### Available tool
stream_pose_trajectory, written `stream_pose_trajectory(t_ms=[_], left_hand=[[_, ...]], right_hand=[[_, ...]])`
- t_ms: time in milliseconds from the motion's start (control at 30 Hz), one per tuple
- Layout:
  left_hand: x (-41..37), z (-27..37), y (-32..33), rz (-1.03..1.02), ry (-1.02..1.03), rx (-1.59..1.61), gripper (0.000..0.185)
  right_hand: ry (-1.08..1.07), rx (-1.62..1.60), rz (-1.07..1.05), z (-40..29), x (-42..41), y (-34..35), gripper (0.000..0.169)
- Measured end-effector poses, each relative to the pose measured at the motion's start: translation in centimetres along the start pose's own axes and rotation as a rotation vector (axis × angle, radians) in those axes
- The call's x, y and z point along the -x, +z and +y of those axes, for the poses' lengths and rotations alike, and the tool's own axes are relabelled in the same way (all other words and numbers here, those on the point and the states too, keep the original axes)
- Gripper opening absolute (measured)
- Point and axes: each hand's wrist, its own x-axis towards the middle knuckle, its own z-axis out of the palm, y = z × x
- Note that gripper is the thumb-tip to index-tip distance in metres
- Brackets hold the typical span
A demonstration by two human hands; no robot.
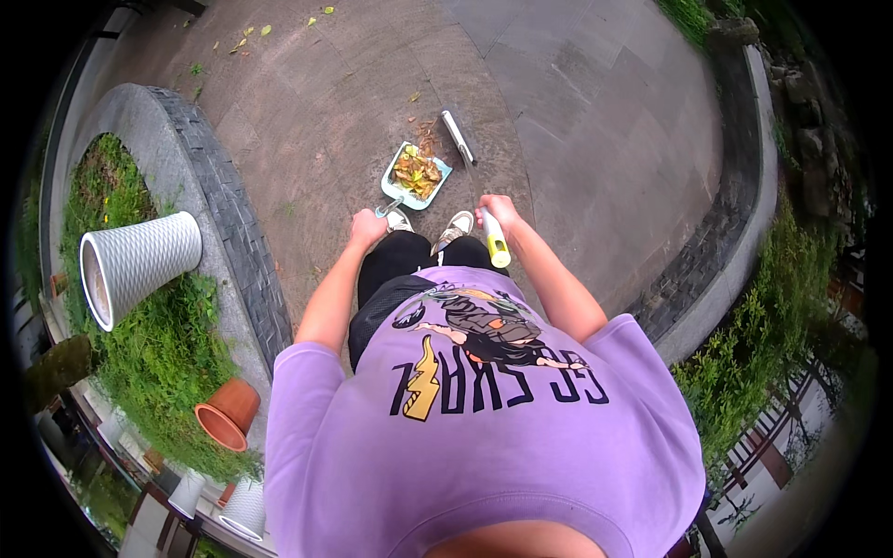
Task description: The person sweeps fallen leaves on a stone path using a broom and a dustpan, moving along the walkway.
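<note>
My left hand (369, 227) is closed around the handle of a pale blue dustpan (416, 203), which rests on the paving just ahead of my shoes. Yellow and brown dry leaves (417, 171) fill much of the pan. In my right hand (497, 209) is a long pole with a yellow-green end grip (497, 251). At its far end a narrow white and dark head (458, 135), a squeegee or broom, lies on the ground right of the pan. Brown leaf bits (427, 134) lie between that head and the pan's front edge.
A curved stone planter wall (209, 167) runs along my left, with a white woven-pattern pot (143, 261) and a terracotta pot (230, 411). Another curved low wall (764, 153) bounds the right. Several yellow leaves (266, 31) dot the far paving.
</note>
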Motion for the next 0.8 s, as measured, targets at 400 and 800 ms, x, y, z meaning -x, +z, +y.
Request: stream_pose_trajectory(t_ms=[400,800], left_hand=[[-0.2,-1.1,-1.8,-0.02,-0.04,0.156,0.034],[-0.8,1.1,-2.0,0.046,-0.163,0.324,0.032]], right_hand=[[0.113,0.01,-0.184,-3.5,1.7,5.9,0.066],[-0.096,0.681,-0.094,-16.0,-3.2,6.3,0.071]])
